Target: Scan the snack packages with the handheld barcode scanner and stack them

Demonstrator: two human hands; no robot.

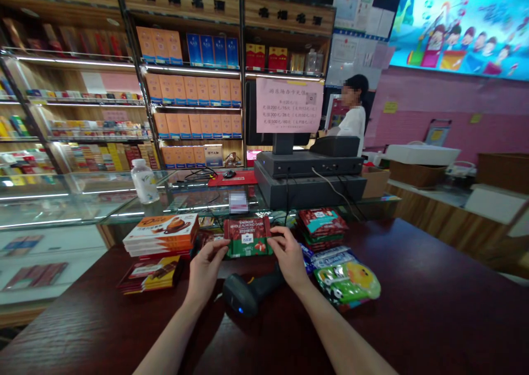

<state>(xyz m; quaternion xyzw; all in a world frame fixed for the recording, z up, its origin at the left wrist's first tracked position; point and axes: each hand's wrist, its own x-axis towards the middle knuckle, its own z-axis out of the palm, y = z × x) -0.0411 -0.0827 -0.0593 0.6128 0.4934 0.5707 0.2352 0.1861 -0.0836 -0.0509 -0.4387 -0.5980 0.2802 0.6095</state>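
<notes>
Both my hands hold up a red and green chocolate bar (pixel 247 236) over the dark wooden counter (pixel 433 309). My left hand (pixel 205 270) pinches its left edge, fingers closed on it. My right hand (pixel 289 256) grips its right edge the same way. Just below the bar, between my wrists, a black barcode scanner (pixel 248 293) lies on the counter with a blue light showing.
A stack of orange chocolate boxes (pixel 163 232) and dark bars (pixel 151 274) lie left. Green and yellow snack packets (pixel 346 278) and red packets (pixel 322 223) lie right. Behind stand a cash register (pixel 308 179), a bottle (pixel 144 182) on the glass case and a person (pixel 353 118).
</notes>
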